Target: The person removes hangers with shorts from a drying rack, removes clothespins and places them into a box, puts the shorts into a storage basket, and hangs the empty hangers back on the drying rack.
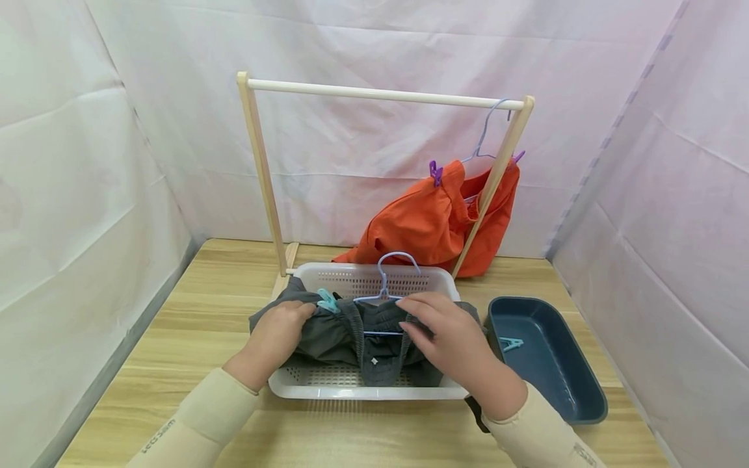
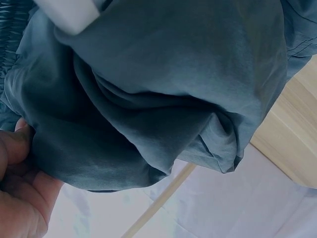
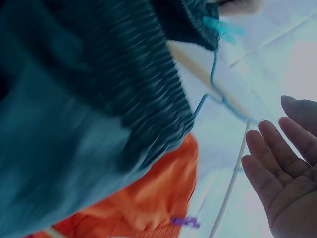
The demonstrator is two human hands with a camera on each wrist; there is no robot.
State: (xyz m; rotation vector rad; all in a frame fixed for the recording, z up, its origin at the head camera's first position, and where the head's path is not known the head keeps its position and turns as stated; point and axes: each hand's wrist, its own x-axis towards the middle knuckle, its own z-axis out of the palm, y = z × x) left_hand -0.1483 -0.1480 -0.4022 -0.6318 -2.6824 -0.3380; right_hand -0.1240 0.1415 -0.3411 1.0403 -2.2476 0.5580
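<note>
Dark grey pants [image 1: 330, 341] with a gathered elastic waistband [image 3: 158, 84] lie across the white basket. A light blue hanger [image 1: 383, 286] stands up from the waist opening, its hook upward. One teal clothespin [image 1: 328, 301] is clipped at the left side of the waistband. My left hand [image 1: 277, 333] pinches the fabric just left of that clothespin; in the left wrist view its thumb and fingers [image 2: 17, 148] hold the cloth edge. Over the right side of the waistband is my right hand [image 1: 453, 331], fingers extended and apart, with nothing in the palm in the right wrist view.
The white basket [image 1: 363, 392] sits before a wooden rack with a white rail [image 1: 374, 94]. Orange pants [image 1: 418, 218] hang at its right end on a hanger with purple clothespins [image 1: 435, 173]. At right, a dark blue tray [image 1: 576, 364] holds another teal clothespin [image 1: 511, 344].
</note>
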